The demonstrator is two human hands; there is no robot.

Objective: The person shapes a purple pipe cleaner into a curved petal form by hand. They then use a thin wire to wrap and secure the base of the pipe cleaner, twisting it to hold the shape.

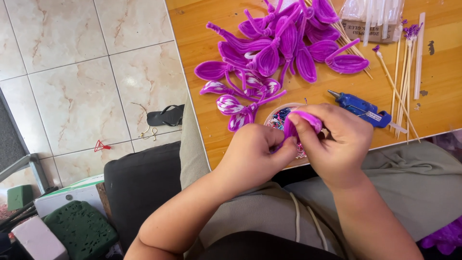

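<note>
My left hand and my right hand meet at the near edge of a wooden table. Both pinch one purple pipe-cleaner petal, bent into a loop between the fingers. Just behind the hands sits a small clear dish of beads, partly hidden. A heap of finished purple petals lies further back on the table, some with white stripes.
A blue glue gun lies right of my hands, with thin wooden skewers and a bag of glue sticks beyond. On the tiled floor to the left are a black sandal, green foam blocks and a box.
</note>
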